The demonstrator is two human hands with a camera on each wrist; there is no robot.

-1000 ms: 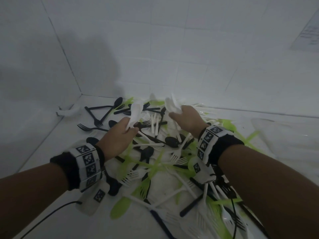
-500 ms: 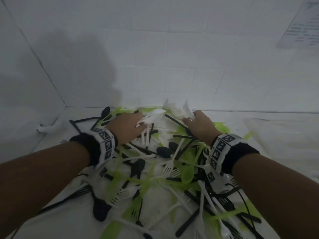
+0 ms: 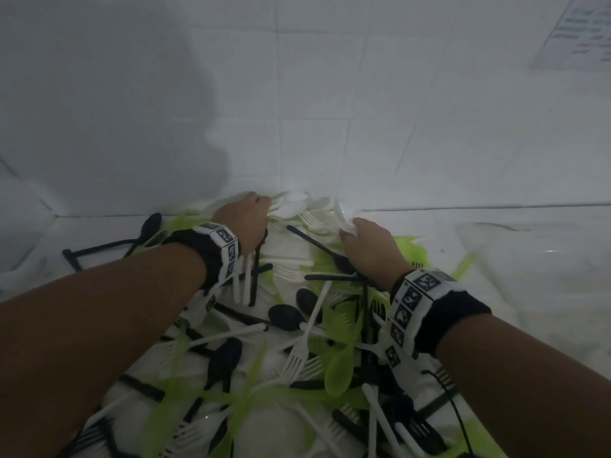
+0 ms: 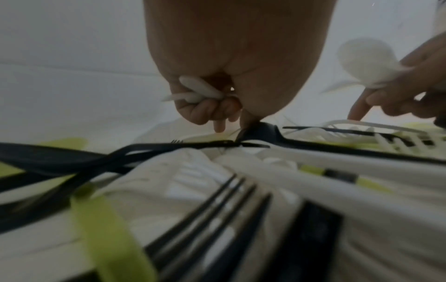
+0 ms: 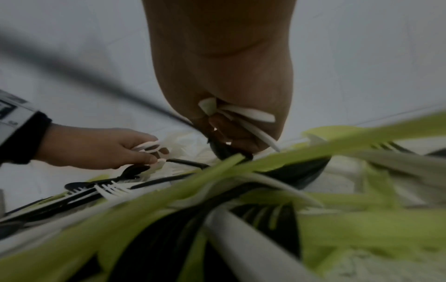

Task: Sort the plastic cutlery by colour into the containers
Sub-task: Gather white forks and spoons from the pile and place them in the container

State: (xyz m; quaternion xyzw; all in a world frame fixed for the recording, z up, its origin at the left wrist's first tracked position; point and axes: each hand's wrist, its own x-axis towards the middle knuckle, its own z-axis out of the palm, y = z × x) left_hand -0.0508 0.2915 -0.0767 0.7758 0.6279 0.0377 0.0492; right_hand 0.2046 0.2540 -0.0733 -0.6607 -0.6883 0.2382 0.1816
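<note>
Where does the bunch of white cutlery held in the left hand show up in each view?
Head: top centre, white cutlery fanning right from the left hand.
Left wrist: upper centre, handle ends poking from the fist.
Right wrist: left middle, in the fingers.
Shared landmark: the right hand, beside it.

Head camera looks down-forward over both forearms at cutlery pile (image 3: 297, 325) by tiled wall. Wrist cameras sit low, close under palms — each catches the opposite hand; all share pile's far edge.
</note>
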